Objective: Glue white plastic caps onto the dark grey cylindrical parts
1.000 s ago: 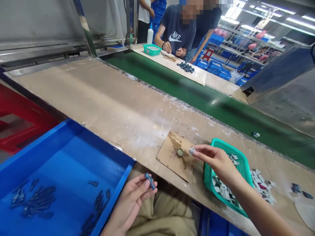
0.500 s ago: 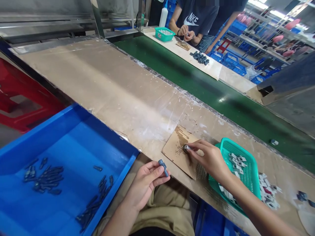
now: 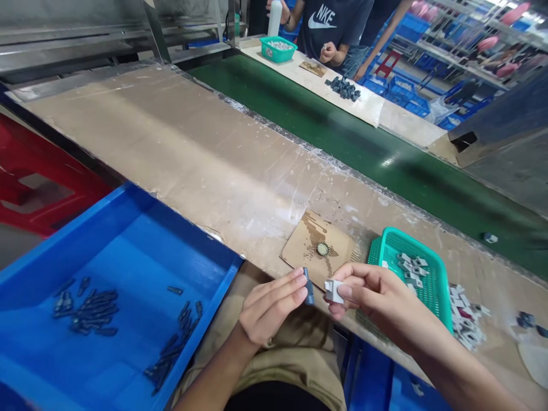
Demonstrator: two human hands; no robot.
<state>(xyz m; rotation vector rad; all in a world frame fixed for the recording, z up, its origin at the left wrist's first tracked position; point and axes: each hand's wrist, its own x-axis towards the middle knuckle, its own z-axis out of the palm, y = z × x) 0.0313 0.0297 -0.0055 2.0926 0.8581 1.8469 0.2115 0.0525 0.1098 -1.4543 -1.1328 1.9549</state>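
My left hand (image 3: 269,305) pinches a small dark blue-grey part (image 3: 309,285) between thumb and fingertips, just below the table's front edge. My right hand (image 3: 377,297) is closed on a small white block (image 3: 333,290), held a short gap to the right of the dark part. Behind both hands lies a piece of cardboard (image 3: 303,248) with a small round cap (image 3: 322,249) on it. A teal basket (image 3: 432,277) with several white blocks sits to the right of my right hand.
A blue bin (image 3: 128,240) at lower left holds several dark parts (image 3: 88,302). Loose white pieces (image 3: 466,325) lie right of the basket. A green conveyor belt (image 3: 342,142) runs behind the brown worktable (image 3: 171,148). Another person (image 3: 329,28) works across it beside a teal basket (image 3: 278,48).
My right hand has come back from the round cap on the cardboard with the white block. My left hand has risen to meet it, so the two parts now face each other.
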